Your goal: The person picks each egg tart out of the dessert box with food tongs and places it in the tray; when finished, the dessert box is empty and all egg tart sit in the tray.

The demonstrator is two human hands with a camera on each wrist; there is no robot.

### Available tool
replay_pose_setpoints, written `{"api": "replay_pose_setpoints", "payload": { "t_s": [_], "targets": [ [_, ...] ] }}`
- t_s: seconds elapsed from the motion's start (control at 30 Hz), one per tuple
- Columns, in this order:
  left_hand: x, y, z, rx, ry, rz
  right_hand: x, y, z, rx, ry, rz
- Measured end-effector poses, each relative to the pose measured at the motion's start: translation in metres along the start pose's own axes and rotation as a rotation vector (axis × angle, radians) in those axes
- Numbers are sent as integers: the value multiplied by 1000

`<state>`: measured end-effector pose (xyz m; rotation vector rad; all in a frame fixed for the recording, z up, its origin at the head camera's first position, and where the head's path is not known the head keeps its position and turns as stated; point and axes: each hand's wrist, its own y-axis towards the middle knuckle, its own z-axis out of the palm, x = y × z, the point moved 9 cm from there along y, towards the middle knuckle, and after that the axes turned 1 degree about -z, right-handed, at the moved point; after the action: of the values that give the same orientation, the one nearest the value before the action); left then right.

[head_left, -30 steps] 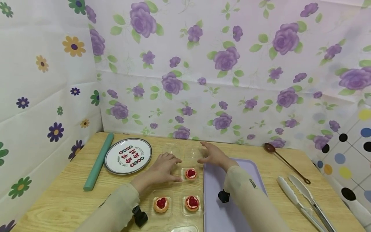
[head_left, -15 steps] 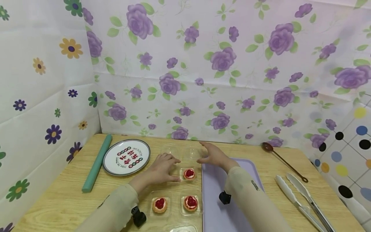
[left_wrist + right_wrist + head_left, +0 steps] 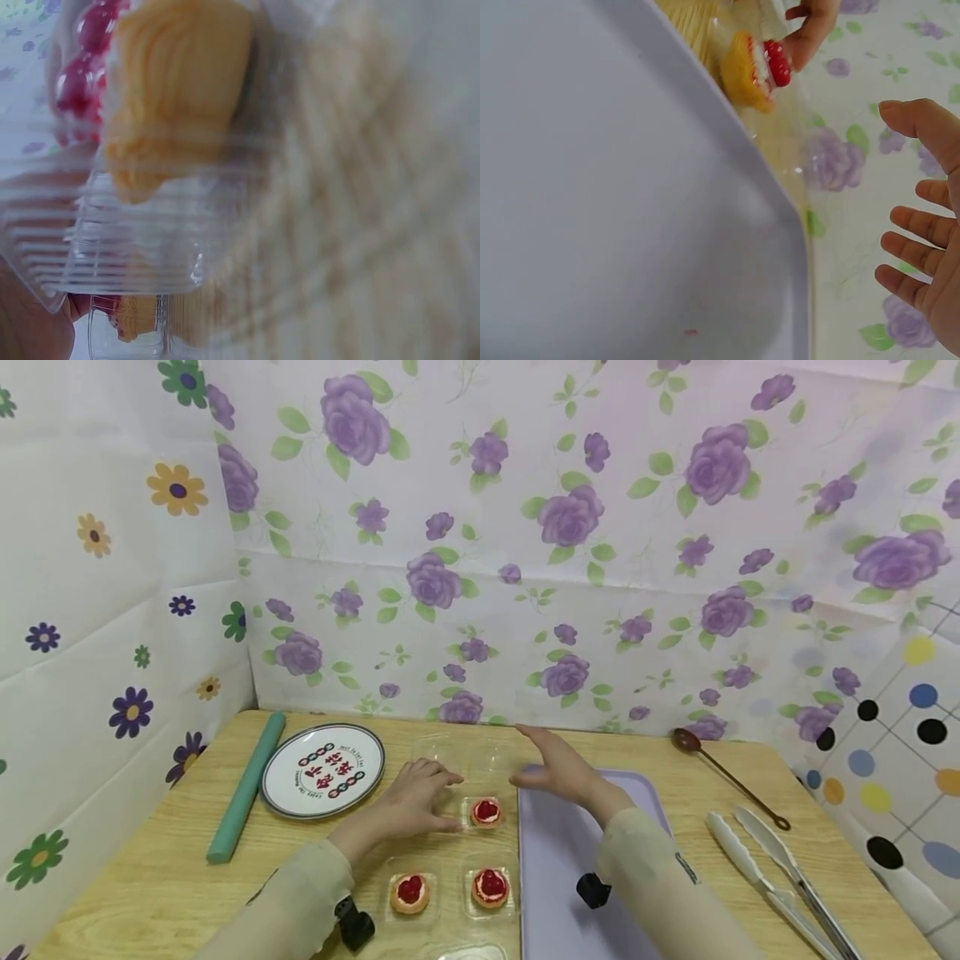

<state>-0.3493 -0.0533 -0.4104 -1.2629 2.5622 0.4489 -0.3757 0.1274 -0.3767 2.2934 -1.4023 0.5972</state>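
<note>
In the head view a small tart with red berries (image 3: 486, 812) sits in a clear plastic box, its lid (image 3: 491, 758) folded back toward the wall. My left hand (image 3: 414, 800) is at the box's left side, fingers loosely bent and thumb near its edge; whether it touches cannot be told. My right hand (image 3: 561, 770) hovers over the far left corner of the lilac tray (image 3: 555, 860), fingers spread, holding nothing. Nearer lie two more boxed tarts, the left tart (image 3: 409, 894) and the right tart (image 3: 491, 889). The left wrist view shows a boxed tart (image 3: 180, 82) close up.
A white plate (image 3: 322, 771) and a green rod (image 3: 246, 789) lie at the left. Right of the tray are metal tongs (image 3: 780, 877) and a brown long-handled spoon (image 3: 731, 777). Another clear container (image 3: 472, 952) shows at the bottom edge. Flowered cloth hangs behind the table.
The head view has shifted slightly, so everything sits a little further left. My right hand has moved slightly right, away from the folded-back lid. My left hand stays by the box.
</note>
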Motion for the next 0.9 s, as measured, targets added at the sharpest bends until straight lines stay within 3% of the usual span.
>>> {"api": "replay_pose_setpoints", "payload": {
  "t_s": [0.2, 0.47, 0.9],
  "targets": [
    [2, 0, 2, -12, -8, 6, 14, -26, -15, -36, -22, -29],
    [1, -3, -3, -30, -19, 3, 25, -62, -36, -69, -64, -2],
    [-26, -19, -25, -101, -6, 81, 41, -111, -63, -162, -133, -65]
  ]
}}
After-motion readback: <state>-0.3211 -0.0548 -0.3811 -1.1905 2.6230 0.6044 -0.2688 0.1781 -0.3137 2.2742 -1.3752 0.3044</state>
